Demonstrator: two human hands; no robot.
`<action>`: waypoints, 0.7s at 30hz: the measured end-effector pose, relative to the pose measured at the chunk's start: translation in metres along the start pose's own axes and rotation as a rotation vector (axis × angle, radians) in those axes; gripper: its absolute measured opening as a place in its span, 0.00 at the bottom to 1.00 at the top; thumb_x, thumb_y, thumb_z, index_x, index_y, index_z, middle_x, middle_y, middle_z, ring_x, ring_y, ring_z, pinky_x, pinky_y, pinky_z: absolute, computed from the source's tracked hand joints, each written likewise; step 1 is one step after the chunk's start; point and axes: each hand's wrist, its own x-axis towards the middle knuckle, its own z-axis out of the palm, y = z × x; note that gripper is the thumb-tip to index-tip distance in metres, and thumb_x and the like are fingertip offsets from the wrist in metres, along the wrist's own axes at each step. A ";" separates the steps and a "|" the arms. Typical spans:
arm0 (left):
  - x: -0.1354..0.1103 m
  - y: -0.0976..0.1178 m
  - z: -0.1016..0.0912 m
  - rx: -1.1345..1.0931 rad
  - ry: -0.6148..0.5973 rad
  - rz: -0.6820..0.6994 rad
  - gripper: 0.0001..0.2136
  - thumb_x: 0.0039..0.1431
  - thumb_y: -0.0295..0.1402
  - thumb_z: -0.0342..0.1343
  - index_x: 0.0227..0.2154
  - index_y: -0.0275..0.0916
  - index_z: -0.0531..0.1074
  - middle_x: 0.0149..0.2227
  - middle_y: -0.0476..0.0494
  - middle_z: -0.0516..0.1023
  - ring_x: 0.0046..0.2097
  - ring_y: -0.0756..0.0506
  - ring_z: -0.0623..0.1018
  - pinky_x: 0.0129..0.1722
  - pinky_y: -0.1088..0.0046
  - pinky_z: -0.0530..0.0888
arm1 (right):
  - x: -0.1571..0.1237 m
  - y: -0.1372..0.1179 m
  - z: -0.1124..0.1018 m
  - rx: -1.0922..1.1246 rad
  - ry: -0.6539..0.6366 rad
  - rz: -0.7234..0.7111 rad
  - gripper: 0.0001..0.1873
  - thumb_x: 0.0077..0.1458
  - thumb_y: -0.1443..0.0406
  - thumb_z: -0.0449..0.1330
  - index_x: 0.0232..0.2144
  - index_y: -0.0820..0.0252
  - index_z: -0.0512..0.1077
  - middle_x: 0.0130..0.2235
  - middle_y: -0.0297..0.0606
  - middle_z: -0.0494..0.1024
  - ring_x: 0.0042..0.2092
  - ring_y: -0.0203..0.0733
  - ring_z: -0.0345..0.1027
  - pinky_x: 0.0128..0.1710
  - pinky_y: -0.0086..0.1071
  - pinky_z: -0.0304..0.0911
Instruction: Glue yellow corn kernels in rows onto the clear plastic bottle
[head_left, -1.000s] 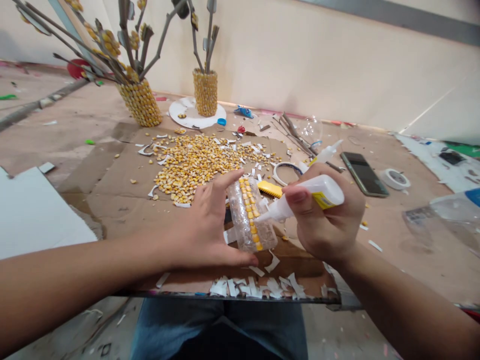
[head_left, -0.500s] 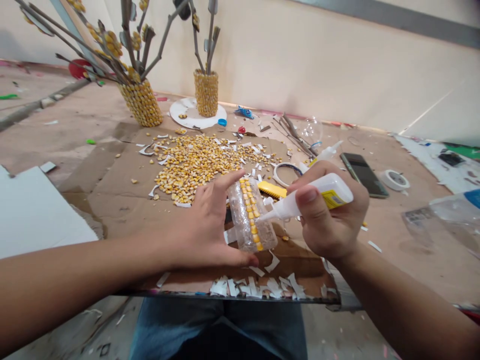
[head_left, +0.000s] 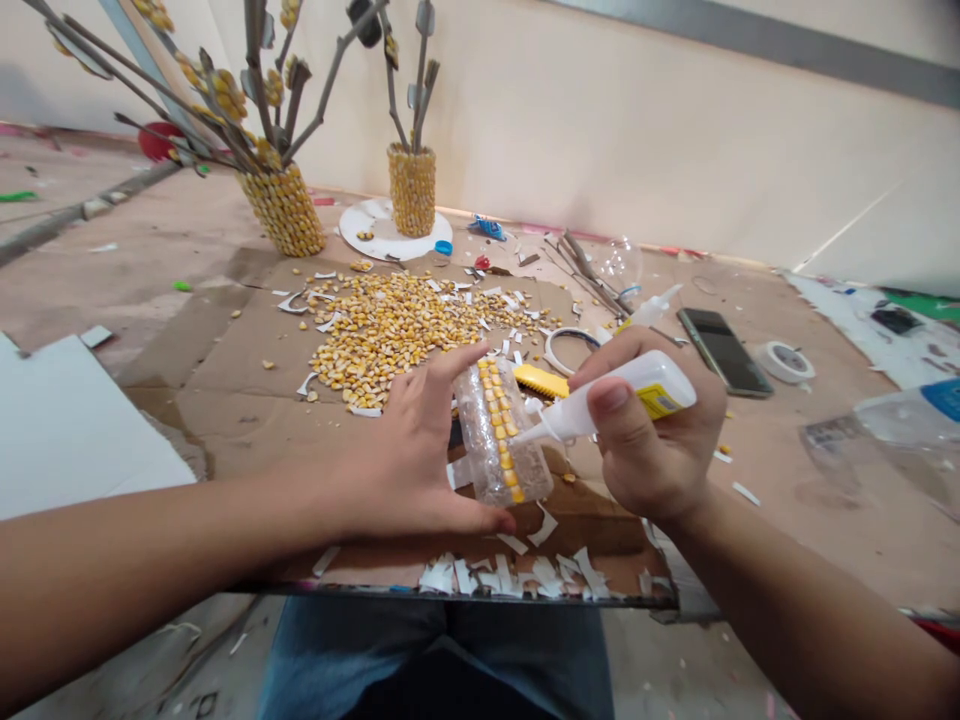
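Note:
A clear plastic cup lies on its side, tilted, with rows of yellow corn kernels stuck along it. My left hand grips this cup by its two ends, between thumb and fingers. In my right hand is a white glue bottle with a yellow label, its nozzle tip at the edge of the kernel rows. Just beyond the cup lies a yellow comb-like piece. A heap of loose corn kernels spreads over the cardboard behind my left hand.
Two kernel-covered pots, one left and one on a white disc, hold branches. To the right lie a phone, a tape roll and a plastic bottle. White paper scraps line the near edge.
The glue bottle and my right hand have shifted very slightly left, the nozzle staying by the kernel rows. My left hand holds the cup as before.

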 end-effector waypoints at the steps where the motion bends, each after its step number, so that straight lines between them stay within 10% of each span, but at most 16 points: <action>1: 0.000 0.000 0.000 0.000 0.000 0.001 0.65 0.42 0.64 0.75 0.75 0.60 0.37 0.72 0.32 0.61 0.70 0.18 0.67 0.65 0.26 0.68 | 0.000 0.000 0.000 0.009 0.002 0.007 0.15 0.70 0.54 0.65 0.32 0.54 0.76 0.25 0.31 0.73 0.23 0.36 0.63 0.21 0.37 0.59; 21: -0.003 0.000 0.001 -0.034 -0.022 -0.047 0.67 0.41 0.58 0.78 0.76 0.60 0.38 0.73 0.32 0.58 0.71 0.18 0.65 0.66 0.26 0.65 | 0.007 0.008 -0.005 0.110 -0.076 0.041 0.27 0.50 0.37 0.73 0.31 0.51 0.78 0.26 0.33 0.76 0.22 0.37 0.63 0.18 0.36 0.54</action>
